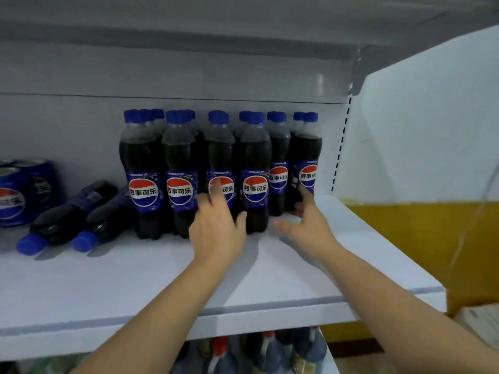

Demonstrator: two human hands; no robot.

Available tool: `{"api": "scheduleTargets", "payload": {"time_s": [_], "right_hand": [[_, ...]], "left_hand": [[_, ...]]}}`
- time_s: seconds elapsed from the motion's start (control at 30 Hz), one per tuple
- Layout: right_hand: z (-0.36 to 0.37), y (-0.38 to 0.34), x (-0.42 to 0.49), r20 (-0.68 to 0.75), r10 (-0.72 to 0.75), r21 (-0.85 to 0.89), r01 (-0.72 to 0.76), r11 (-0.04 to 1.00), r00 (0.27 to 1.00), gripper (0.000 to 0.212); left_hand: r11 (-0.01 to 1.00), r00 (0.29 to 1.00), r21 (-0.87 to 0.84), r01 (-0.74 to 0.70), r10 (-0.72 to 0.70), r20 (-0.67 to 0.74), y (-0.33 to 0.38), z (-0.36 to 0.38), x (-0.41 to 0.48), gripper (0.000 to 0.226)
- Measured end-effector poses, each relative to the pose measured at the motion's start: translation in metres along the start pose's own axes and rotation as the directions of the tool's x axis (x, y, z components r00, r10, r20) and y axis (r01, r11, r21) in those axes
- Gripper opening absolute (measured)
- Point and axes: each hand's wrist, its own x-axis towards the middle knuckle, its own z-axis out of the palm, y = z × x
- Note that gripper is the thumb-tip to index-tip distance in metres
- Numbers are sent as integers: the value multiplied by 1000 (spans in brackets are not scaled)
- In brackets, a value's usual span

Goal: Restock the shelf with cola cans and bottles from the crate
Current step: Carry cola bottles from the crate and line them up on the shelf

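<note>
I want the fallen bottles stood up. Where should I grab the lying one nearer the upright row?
Probably take the lying bottle by its neck, just behind the blue cap, coming from the shelf's front. The cap points toward you and sticks out clear, while its fallen neighbour and the upright row crowd its sides.

A white shelf [108, 287] carries a tight cluster of upright cola bottles [145, 171] with blue caps, standing in rows toward the back. The left hand [216, 228] reaches in with straight fingers, its fingertips on the label of the third front bottle [220, 147]. The right hand [305, 220], fingers extended and thumb spread, touches the lower part of the rightmost bottle [307, 149]. Left of the cluster two fallen bottles [62, 220] lie on their sides, caps toward the front edge, and beside them at the frame's left stand blue cola cans [16, 195]. Below the shelf, red-capped dark bottles [270, 352] show. A yellow panel [405, 238] lies to the right.
</note>
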Motion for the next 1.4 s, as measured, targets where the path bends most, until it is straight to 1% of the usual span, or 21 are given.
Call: {"api": "scheduleTargets", "payload": {"time_s": [0.07,0.13,0.23,0.33,0.47,0.57,0.63,0.73,0.87,0.97,1.07,1.2,1.3,1.4], "right_hand": [[-19,-2,-14,-34,73,51,-71,996,997,86],[-42,-4,-27,-59,108,17,-107,994,992,83],[-89,5,-49,-120,113,-2,-114,993,986,82],[-148,22,-83,-213,123,-62,-139,988,969,80],[-248,47,-142,-382,164,-23,-187,982,909,73],[-329,71,-194,-512,200,-13,-240,971,836,70],[-379,86,-229,-587,235,-11,-298,955,775,69],[-443,106,-277,-683,295,21,-387,922,668,64],[-505,143,-328,-768,349,83,-457,886,537,58],[-539,174,-354,-812,396,132,-527,840,429,52],[-579,205,-366,-845,411,151,-585,797,342,50],[-638,245,-362,-893,390,171,-632,756,225,49],[-675,280,-353,-887,438,244,-656,715,148,48],[-704,316,-348,-871,484,320,-655,684,80,48]], "left_hand": [[997,998,-44,-58,60,32,13,2,-12,73],[989,992,-104,-106,113,64,33,8,-28,72],[955,978,-253,-155,185,97,72,20,-53,71],[887,951,-423,-183,270,154,130,35,-90,67],[772,891,-620,-140,371,261,221,69,-159,67],[703,834,-700,-126,457,310,286,104,-216,68],[675,778,-732,-91,507,371,326,125,-254,67],[659,660,-750,-51,586,470,381,151,-302,65],[623,521,-781,-42,680,515,442,190,-352,61],[637,404,-769,-49,717,568,483,228,-383,56],[623,290,-780,-62,759,583,529,273,-406,55],[589,164,-806,-58,802,574,593,333,-420,52],[600,75,-797,-70,800,595,637,376,-421,49],[580,-30,-804,-132,809,588,674,415,-425,42]]}}
